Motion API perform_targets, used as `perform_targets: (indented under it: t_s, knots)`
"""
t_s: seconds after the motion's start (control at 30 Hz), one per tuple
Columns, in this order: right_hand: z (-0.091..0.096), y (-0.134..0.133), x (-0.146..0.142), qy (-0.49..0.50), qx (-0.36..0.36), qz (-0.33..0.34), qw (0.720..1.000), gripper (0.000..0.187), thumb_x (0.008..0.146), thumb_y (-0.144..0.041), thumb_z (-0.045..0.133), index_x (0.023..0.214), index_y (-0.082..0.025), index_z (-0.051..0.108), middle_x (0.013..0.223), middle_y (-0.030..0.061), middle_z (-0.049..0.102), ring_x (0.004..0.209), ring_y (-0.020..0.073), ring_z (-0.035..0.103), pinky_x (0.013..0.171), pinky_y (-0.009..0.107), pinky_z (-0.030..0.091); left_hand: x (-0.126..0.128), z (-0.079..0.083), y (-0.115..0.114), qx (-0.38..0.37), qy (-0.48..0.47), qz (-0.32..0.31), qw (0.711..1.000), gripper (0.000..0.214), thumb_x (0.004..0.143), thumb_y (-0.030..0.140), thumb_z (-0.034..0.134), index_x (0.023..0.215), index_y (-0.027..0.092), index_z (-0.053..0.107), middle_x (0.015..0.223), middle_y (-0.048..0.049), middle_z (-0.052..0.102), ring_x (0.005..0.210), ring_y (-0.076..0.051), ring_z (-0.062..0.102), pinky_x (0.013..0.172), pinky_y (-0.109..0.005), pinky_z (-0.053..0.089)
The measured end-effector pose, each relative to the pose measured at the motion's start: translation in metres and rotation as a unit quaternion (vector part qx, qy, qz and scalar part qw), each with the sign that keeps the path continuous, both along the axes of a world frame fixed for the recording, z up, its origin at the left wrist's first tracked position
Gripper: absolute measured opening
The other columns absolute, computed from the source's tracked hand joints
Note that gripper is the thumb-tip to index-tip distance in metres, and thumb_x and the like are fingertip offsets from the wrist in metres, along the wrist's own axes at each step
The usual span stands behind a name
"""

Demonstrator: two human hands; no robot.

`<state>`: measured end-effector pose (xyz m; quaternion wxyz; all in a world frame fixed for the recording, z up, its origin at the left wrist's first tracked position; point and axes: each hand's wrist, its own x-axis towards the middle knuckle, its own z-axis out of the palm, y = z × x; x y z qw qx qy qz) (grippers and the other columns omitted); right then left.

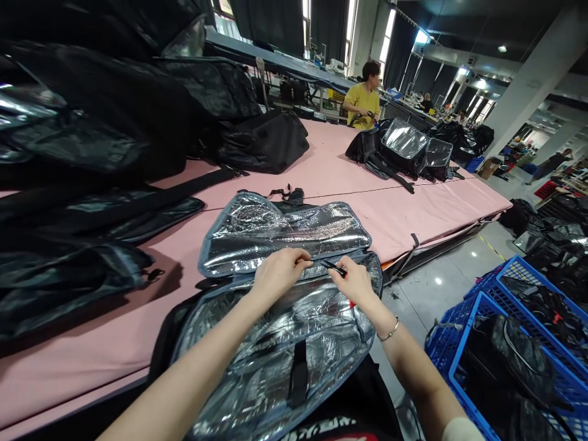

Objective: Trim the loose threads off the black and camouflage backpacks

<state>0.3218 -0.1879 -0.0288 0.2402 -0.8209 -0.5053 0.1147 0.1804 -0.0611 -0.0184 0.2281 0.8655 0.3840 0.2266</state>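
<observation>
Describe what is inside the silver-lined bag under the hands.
A black strap lies on the silver lining, and a red piece shows beside the right hand. The left hand and forearm hide part of the lining; anything beneath cannot be seen.

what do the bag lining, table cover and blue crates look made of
Lining: probably foil-faced film, shiny silver, given its crinkled glints. Table cover: perhaps cloth or vinyl, matte pink, showing no glare. Crates: likely molded plastic, smooth blue, judging by their latticed walls.

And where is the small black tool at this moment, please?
In the head view, the small black tool is just right of centre, held in the right hand over the silver-lined bag, its tip toward the left hand.
</observation>
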Motion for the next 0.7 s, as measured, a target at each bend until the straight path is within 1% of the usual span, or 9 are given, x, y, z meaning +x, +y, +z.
perform_targets:
  t_s: [0.03,0.1,0.2,0.3,0.43,0.6,0.7]
  knots:
    - [0.000,0.000,-0.001,0.002,-0.001,-0.001,1.000,0.021,0.085,-0.044,0.051,0.096,-0.027,0.057,0.077,-0.0012,0.064,0.075,0.0206,0.061,0.064,0.026,0.037,0.003,-0.001,0.004,-0.008,0.013,-0.002,1.000,0.016,0.069,0.039,0.058,0.071,0.027,0.067,0.069,-0.0023,0.069,0.063,-0.024,0.061,0.054,-0.029,0.037]
    - [-0.001,0.000,-0.001,0.007,-0.002,-0.003,1.000,0.020,0.085,-0.044,0.051,0.095,-0.027,0.057,0.075,-0.0016,0.063,0.074,0.0202,0.061,0.064,0.026,0.037,0.010,-0.002,0.006,-0.015,0.029,-0.005,0.999,0.015,0.068,0.041,0.060,0.068,0.029,0.067,0.066,-0.0006,0.068,0.060,-0.023,0.060,0.051,-0.028,0.034]
    - [-0.001,0.000,0.001,0.015,0.003,-0.005,1.000,0.020,0.085,-0.044,0.052,0.094,-0.027,0.058,0.071,-0.0016,0.062,0.076,0.0206,0.061,0.064,0.026,0.037,0.018,-0.004,0.003,-0.013,0.036,0.002,0.999,0.017,0.073,0.039,0.055,0.068,0.028,0.066,0.073,-0.0005,0.070,0.066,-0.023,0.061,0.053,-0.027,0.034]
    - [0.000,0.000,0.004,0.023,0.006,0.003,1.000,0.020,0.085,-0.043,0.053,0.094,-0.026,0.058,0.069,-0.0020,0.061,0.078,0.0200,0.061,0.065,0.025,0.037,0.022,-0.006,-0.004,-0.012,0.038,0.030,0.999,0.020,0.078,0.037,0.050,0.071,0.026,0.065,0.080,-0.0026,0.070,0.069,-0.023,0.061,0.053,-0.027,0.034]
    - [0.003,0.003,0.003,0.003,-0.009,0.021,1.000,0.020,0.086,-0.044,0.052,0.093,-0.026,0.057,0.071,-0.0026,0.062,0.074,0.0186,0.061,0.064,0.025,0.036,0.022,-0.007,-0.009,-0.014,0.045,0.050,0.998,0.022,0.080,0.038,0.047,0.073,0.025,0.064,0.084,-0.0038,0.070,0.071,-0.022,0.061,0.052,-0.027,0.032]
    - [0.005,0.011,-0.006,-0.054,-0.017,0.027,0.998,0.018,0.088,-0.042,0.049,0.096,-0.027,0.056,0.075,-0.0014,0.065,0.075,0.0193,0.062,0.064,0.025,0.035,0.021,-0.008,-0.012,-0.015,0.047,0.044,0.998,0.023,0.081,0.036,0.046,0.075,0.023,0.064,0.085,-0.0036,0.070,0.073,-0.021,0.061,0.053,-0.026,0.032]
    - [0.004,0.012,-0.008,-0.066,-0.013,0.034,0.997,0.015,0.089,-0.039,0.048,0.093,-0.027,0.057,0.073,-0.0018,0.065,0.073,0.0191,0.062,0.063,0.025,0.035,0.019,-0.010,-0.011,-0.008,0.032,0.035,0.999,0.024,0.082,0.037,0.044,0.076,0.023,0.063,0.085,-0.0037,0.069,0.072,-0.020,0.060,0.054,-0.026,0.033]
